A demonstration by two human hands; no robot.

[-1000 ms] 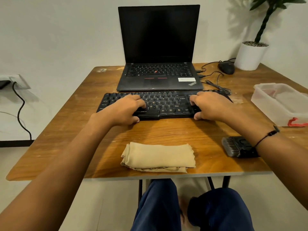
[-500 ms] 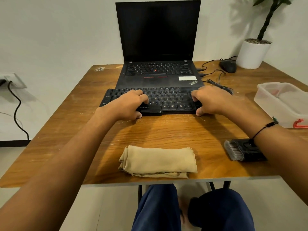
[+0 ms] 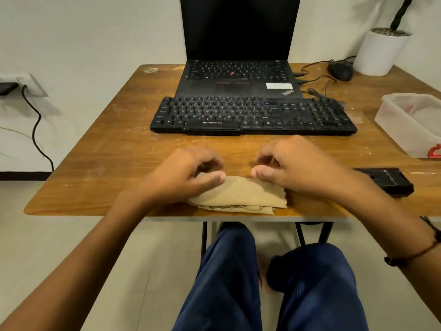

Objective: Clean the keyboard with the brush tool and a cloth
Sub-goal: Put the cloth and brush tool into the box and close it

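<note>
Black keyboard (image 3: 253, 115) flat on the wooden table (image 3: 107, 151), long side facing the person, pushed up against the front edge of an open black laptop (image 3: 238, 56). Dark keys with pale legends, small brand lettering under the space bar; no hand on it. Folded tan cloth (image 3: 241, 194) at the near table edge, layered, frayed hem showing along the front, top ridge raised. Left hand (image 3: 183, 175) over the cloth's left end, fingers curled, thumb laid on the fabric; right hand (image 3: 293, 166) over its right end, fingers curled, thumb at the top fold. Actual pinch on the fabric: cannot tell, for either hand. Black brush (image 3: 386, 181) flat just right of the right wrist, apart from the cloth. Clear plastic box (image 3: 410, 120) at the right edge; mouse (image 3: 341, 70) and white pot (image 3: 379, 53) at the far right corner.
</note>
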